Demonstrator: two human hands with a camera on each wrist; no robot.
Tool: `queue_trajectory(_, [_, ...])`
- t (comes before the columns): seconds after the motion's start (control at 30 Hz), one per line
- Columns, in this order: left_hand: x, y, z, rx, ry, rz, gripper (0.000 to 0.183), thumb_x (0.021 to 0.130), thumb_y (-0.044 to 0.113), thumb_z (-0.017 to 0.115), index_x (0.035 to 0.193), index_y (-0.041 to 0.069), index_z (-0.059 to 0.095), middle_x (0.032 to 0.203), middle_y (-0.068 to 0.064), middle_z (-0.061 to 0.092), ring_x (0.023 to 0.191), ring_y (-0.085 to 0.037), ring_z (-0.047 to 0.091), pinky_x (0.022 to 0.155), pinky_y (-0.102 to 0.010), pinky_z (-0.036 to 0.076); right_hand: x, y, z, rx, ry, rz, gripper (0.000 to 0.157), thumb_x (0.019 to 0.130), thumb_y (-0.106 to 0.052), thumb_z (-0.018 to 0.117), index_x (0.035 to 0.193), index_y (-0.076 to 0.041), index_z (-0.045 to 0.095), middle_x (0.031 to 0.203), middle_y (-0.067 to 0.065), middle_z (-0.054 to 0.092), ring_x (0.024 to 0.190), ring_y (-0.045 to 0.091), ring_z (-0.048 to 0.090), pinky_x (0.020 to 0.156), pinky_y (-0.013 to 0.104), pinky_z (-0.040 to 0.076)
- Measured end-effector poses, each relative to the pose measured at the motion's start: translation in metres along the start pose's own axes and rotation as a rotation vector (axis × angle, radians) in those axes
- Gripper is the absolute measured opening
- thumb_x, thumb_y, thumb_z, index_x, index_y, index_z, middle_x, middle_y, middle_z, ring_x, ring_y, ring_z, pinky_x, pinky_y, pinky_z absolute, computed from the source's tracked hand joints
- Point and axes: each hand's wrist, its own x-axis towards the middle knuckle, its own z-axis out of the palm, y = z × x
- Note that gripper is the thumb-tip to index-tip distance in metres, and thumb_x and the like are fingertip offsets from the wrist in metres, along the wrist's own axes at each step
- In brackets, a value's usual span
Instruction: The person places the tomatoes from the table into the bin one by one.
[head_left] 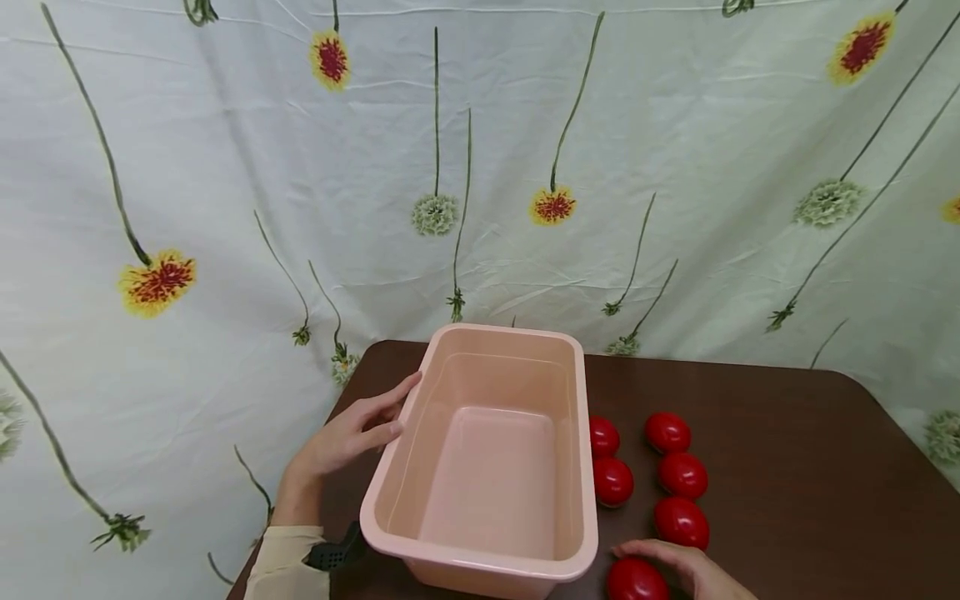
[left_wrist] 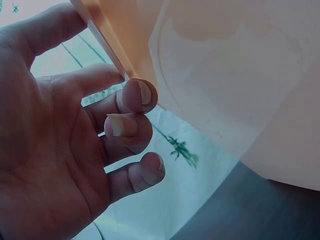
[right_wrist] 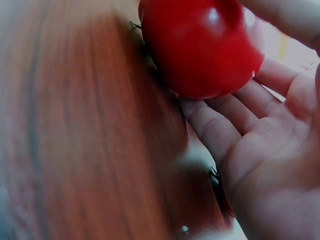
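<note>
My left hand (head_left: 356, 433) is at the left side of a pink plastic basin (head_left: 382, 508). In the left wrist view its thumb and index fingertip touch the outer edge of the basin's rim, and the other fingers (left_wrist: 135, 172) are loosely bent below it. Nothing lies inside the basin. To the right of the basin, my right hand (head_left: 690, 568) grips a shiny red tomato (head_left: 637, 581). The right wrist view shows the fingers (right_wrist: 215, 125) under and behind this tomato (right_wrist: 200, 50), close to the wooden tabletop, with a bit of green stem at its side.
Three more tomatoes stand in a column, the middle one (head_left: 683, 475) among them. Two others, one of them the nearer tomato (head_left: 613, 482), sit right beside the basin's right wall. A flower-printed white cloth (head_left: 495, 267) hangs behind the dark brown table (head_left: 795, 467).
</note>
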Motion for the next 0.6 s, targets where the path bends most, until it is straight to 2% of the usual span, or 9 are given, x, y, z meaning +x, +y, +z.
queue_trajectory(0.1, [0.000,0.000,-0.001,-0.022,-0.010,-0.014,0.063,0.099,0.005,0.048,0.156,0.012,0.021,0.079,-0.002,0.058,0.065,-0.011,0.055,0.060,-0.028,0.052,-0.001,0.000,0.001,0.029,0.008,0.024,0.062,0.088,-0.010,0.065,0.144,0.002,0.041,0.141,0.009,0.054,0.122,0.004,0.054,0.096,0.022,0.049])
queue_trajectory(0.23, [-0.001,0.000,-0.001,-0.044,-0.020,0.001,0.063,0.099,0.004,0.047,0.156,0.009,0.021,0.082,-0.003,0.060,0.068,-0.006,0.056,0.061,-0.027,0.052,-0.002,-0.002,0.002,0.040,0.037,0.031,0.062,0.088,-0.009,0.066,0.143,0.004,0.042,0.141,0.013,0.054,0.120,0.006,0.057,0.094,0.023,0.052])
queue_trajectory(0.4, [-0.001,0.000,0.000,-0.068,-0.031,-0.007,0.063,0.099,0.004,0.047,0.156,0.010,0.020,0.085,-0.005,0.061,0.071,-0.006,0.056,0.063,-0.028,0.053,-0.006,-0.015,0.003,0.113,0.127,0.098,0.067,0.087,-0.009,0.066,0.147,0.000,0.038,0.145,0.013,0.050,0.119,0.012,0.058,0.094,0.031,0.054])
queue_trajectory(0.43, [-0.001,0.000,0.000,-0.071,-0.032,-0.009,0.063,0.099,0.004,0.046,0.156,0.010,0.020,0.086,-0.006,0.061,0.071,-0.007,0.057,0.063,-0.028,0.053,-0.006,-0.019,0.004,0.132,0.155,0.120,0.067,0.087,-0.009,0.066,0.147,-0.003,0.038,0.145,0.010,0.050,0.118,0.014,0.058,0.094,0.033,0.055])
queue_trajectory(0.53, [0.000,0.000,0.000,-0.075,-0.028,-0.019,0.063,0.099,0.005,0.046,0.156,0.012,0.019,0.091,-0.009,0.064,0.074,-0.008,0.059,0.065,-0.028,0.054,-0.007,-0.031,0.001,0.126,0.230,0.107,0.067,0.087,-0.008,0.066,0.148,-0.006,0.039,0.143,-0.001,0.054,0.116,0.016,0.061,0.093,0.035,0.055])
queue_trajectory(0.6, [0.000,0.000,0.000,-0.075,-0.025,-0.021,0.063,0.099,0.005,0.046,0.156,0.012,0.019,0.093,-0.010,0.066,0.076,-0.008,0.061,0.067,-0.028,0.055,-0.006,-0.040,-0.001,0.105,0.271,0.046,0.066,0.087,-0.006,0.066,0.147,-0.006,0.039,0.140,-0.007,0.056,0.115,0.017,0.062,0.092,0.036,0.055])
